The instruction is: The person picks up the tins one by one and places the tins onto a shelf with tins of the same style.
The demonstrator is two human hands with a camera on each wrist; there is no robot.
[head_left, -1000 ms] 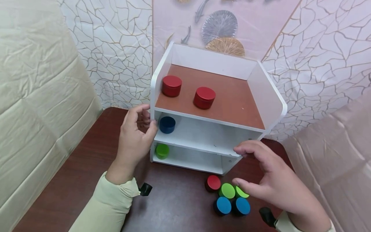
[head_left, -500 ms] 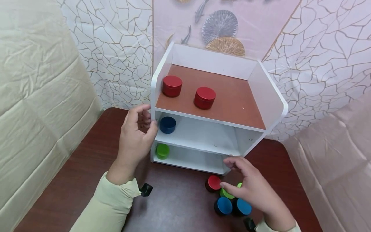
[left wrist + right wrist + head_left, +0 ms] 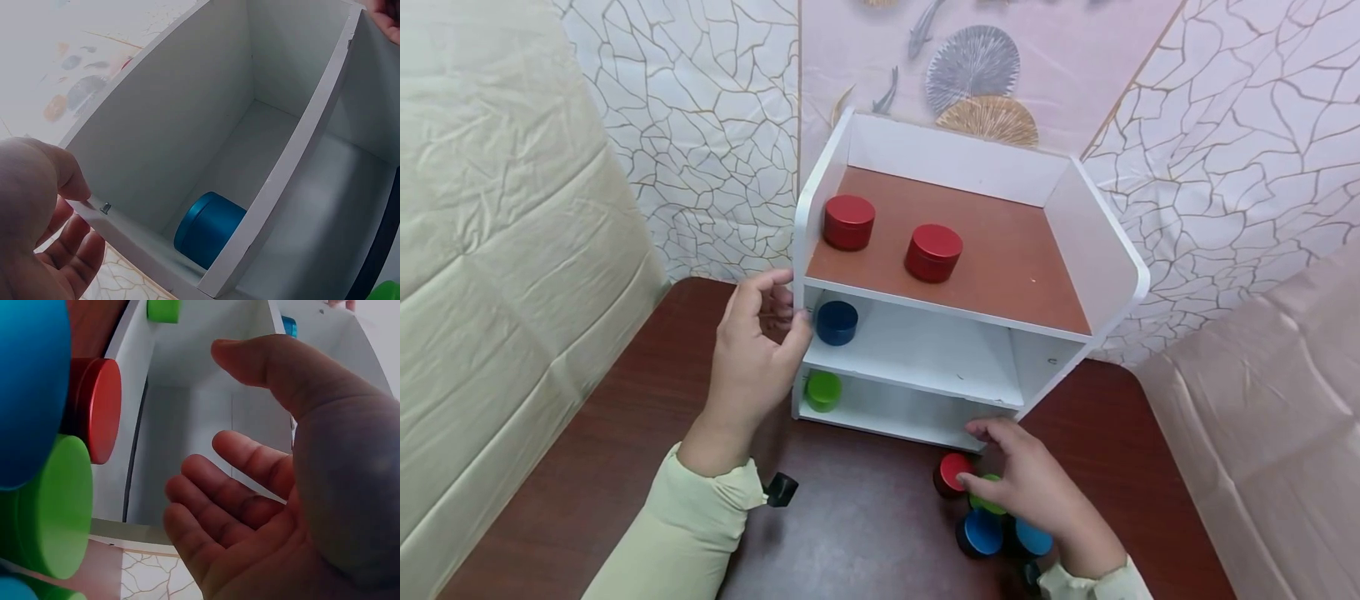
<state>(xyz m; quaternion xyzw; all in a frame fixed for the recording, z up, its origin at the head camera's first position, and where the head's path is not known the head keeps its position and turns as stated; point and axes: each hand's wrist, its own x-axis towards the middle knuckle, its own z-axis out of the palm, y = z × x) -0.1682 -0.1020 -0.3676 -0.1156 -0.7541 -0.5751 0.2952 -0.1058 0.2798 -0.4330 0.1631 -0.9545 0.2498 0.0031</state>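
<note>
My left hand [image 3: 748, 358] holds the left side panel of a white shelf unit [image 3: 917, 379], thumb at its front edge and fingers curled along the outer side. Beside it, a blue round tin [image 3: 837, 323] stands on the middle shelf; a green tin [image 3: 823, 392] is on the bottom one. My right hand [image 3: 1033, 479] hovers over the tins on the table, thumb and fingers spread apart, palm empty in the right wrist view. Nearest its thumb are a red tin [image 3: 952, 475] and a green tin [image 3: 987, 495], partly covered. Two blue tins [image 3: 980, 533] stand in front.
Two red tins [image 3: 849, 222] sit on the unit's brown top board [image 3: 1000, 279], which has raised white sides. Another green tin [image 3: 65, 595] peeks in at the right wrist view's lower left. The dark table [image 3: 835, 500] meets cloth-draped walls [image 3: 512, 208] on both sides.
My right hand has moved left and come down toward the tins beside the shelf unit, covering more of the green ones. My left hand stays on the side panel.
</note>
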